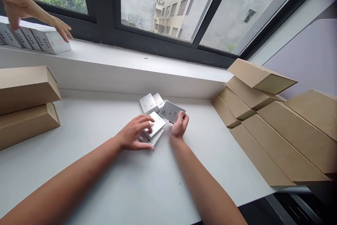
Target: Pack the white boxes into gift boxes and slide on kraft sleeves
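My right hand is closed around the edge of a small silver-grey box with dark print, held up over the white table. Beside it, my left hand rests with spread fingers over a small white box, which lies on another printed white box. Whether the left fingers grip the box is unclear; they look apart. Behind both hands, near the wall, lie more small white boxes, one with a red mark and another next to it.
Brown cardboard boxes are stacked at the left and at the right. On the window sill, a row of white boxes stands at the far left, with another person's hands above it.
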Tool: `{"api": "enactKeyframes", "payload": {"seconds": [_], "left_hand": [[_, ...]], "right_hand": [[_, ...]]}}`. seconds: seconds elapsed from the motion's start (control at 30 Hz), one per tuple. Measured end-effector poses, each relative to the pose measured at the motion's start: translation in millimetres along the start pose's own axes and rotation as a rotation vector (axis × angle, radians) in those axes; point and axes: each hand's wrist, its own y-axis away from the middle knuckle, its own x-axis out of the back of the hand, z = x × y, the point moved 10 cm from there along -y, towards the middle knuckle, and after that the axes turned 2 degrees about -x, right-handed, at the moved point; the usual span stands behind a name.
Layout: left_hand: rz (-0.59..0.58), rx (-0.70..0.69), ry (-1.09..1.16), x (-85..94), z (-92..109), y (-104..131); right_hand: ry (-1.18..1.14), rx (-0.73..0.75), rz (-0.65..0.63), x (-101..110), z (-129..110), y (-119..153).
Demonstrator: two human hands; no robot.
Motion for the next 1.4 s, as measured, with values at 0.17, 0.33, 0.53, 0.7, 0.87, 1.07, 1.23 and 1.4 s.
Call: {"api": "enactKeyframes", "payload": {"seconds": [0.17,0.33,0.53,0.7,0.87,1.07,1.23,1.4], "left_hand": [[0.177,0.267,0.101,17.5,-34.0,12.9],[0.259,0.336,0.349,12.4,-50.1,20.6],[0.562,0.528,0.239,43.2,-79.3,34.7],[0.492,0.776,0.097,37.1,-119.8,36.5],[0.307,0.623,0.104,12.5,-143.8,-3.7],[0.413,0.609,0.194,15.2,-161.6,-37.2],[0.774,0.669,0.659,38.3,-175.8,-10.8],[0.813,0.615,0.998,53.7,-162.7,0.5]], "right_hand": [[0.015,-0.085,0.029,4.8,5.2,-1.3],[0.008,-0.176,0.044,8.7,15.7,-5.4],[-0.052,-0.202,0.030,9.9,21.4,-12.3],[-0.111,-0.201,0.001,8.2,19.1,-14.0],[-0.147,-0.217,-0.032,1.1,15.6,-9.5],[-0.106,-0.232,-0.059,-2.2,16.0,-4.3],[-0.111,-0.254,-0.068,-2.1,18.2,-5.2],[-0.171,-0.248,-0.120,-8.5,8.7,-2.9]]}}
